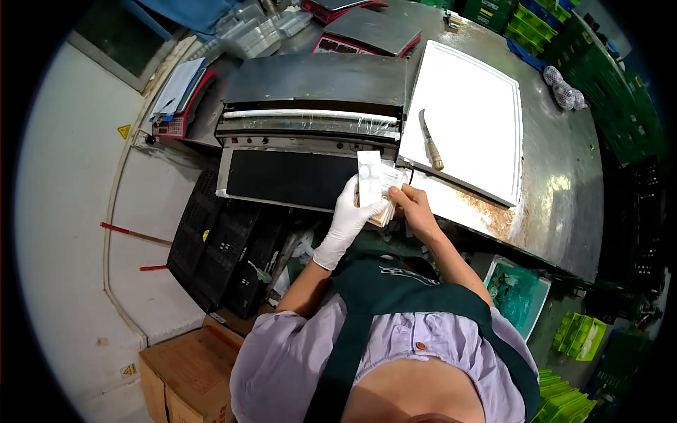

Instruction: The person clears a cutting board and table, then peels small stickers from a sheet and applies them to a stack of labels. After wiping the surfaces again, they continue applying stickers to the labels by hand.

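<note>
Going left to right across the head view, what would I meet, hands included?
Upper yellow warning sticker, clipboard with papers, white-gloved left hand, stack of printed slips, bare right hand, net-covered bundle.

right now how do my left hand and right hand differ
The left hand is gloved in white; the right hand is bare. The left hand holds the stack of slips from its left side, while the right hand has its fingers at the right edge. Both hands are on the same stack.
</note>
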The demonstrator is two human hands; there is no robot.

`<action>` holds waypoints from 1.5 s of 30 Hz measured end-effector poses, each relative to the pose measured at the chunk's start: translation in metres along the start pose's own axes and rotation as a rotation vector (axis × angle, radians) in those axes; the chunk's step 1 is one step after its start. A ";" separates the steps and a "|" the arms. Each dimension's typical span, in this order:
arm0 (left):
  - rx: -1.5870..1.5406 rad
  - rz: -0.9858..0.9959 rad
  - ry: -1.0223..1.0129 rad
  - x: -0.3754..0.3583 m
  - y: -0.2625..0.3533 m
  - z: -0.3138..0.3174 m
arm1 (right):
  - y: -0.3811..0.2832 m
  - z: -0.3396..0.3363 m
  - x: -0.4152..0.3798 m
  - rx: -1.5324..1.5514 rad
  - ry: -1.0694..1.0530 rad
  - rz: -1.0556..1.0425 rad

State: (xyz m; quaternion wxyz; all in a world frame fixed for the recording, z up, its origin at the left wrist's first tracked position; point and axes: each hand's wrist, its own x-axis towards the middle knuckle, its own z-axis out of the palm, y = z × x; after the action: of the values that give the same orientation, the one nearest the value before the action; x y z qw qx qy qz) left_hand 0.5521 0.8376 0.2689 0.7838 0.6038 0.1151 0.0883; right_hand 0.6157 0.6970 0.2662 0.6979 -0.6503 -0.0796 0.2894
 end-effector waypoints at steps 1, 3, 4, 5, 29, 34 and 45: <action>-0.090 -0.042 -0.006 0.000 -0.001 -0.005 | -0.002 -0.005 -0.002 -0.044 -0.018 0.064; -0.131 -0.062 0.080 0.002 -0.003 -0.018 | -0.004 -0.009 -0.004 -0.054 0.005 0.063; -0.102 -0.053 0.118 0.004 -0.005 -0.026 | -0.004 -0.011 -0.004 -0.067 0.030 0.059; -0.081 -0.041 0.156 0.005 -0.005 -0.033 | -0.002 -0.012 -0.003 -0.086 0.050 0.048; 0.879 0.598 0.372 0.000 0.018 -0.058 | 0.004 0.000 -0.076 0.158 0.402 0.066; 0.469 0.311 -0.322 -0.076 0.034 -0.008 | 0.017 -0.018 -0.114 0.044 0.283 0.153; 0.267 -0.152 -0.350 -0.176 -0.093 0.028 | 0.099 -0.055 -0.241 0.206 0.077 0.492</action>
State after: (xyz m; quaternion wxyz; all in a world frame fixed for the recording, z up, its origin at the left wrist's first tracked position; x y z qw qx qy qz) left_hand 0.3914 0.7394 0.1987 0.7092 0.6980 0.0331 -0.0931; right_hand 0.4155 0.5262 0.2281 0.6716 -0.5861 0.1373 0.4319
